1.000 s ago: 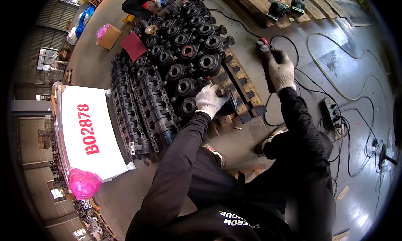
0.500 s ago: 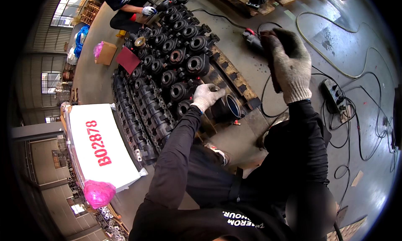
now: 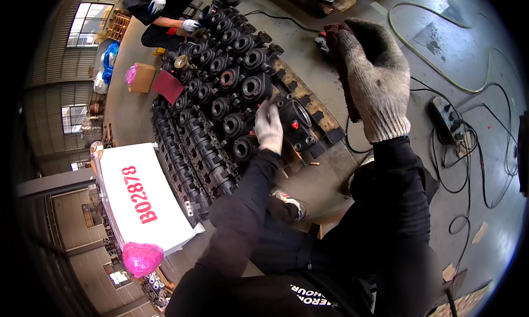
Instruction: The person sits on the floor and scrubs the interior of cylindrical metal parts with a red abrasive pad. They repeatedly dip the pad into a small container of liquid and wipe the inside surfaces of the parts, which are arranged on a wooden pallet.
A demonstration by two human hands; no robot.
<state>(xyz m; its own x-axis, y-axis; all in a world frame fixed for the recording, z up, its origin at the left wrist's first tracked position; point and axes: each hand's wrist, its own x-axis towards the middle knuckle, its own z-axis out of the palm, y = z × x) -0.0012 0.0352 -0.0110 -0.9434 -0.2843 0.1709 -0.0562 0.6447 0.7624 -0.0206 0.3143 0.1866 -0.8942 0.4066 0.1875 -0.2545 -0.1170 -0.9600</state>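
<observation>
Workshop w/ concrete floor [image 3: 386, 174], cables all over. Wooden pallet [image 3: 317, 110] carries rows of black cast housings [image 3: 220, 91]. Step, I judge: handling the edge housing [image 3: 295, 121]. My left hand [image 3: 269, 128] grasps its near side; bore faces up-right, long axis along pallet edge. Right hand [image 3: 372, 80] raised, clutching dark red abrasive pad [image 3: 343, 69]. Next: steady grip needed.

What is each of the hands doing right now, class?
Left hand: closed on the rim of a black cast housing.
Right hand: raised, gripping a dark red pad.
</observation>
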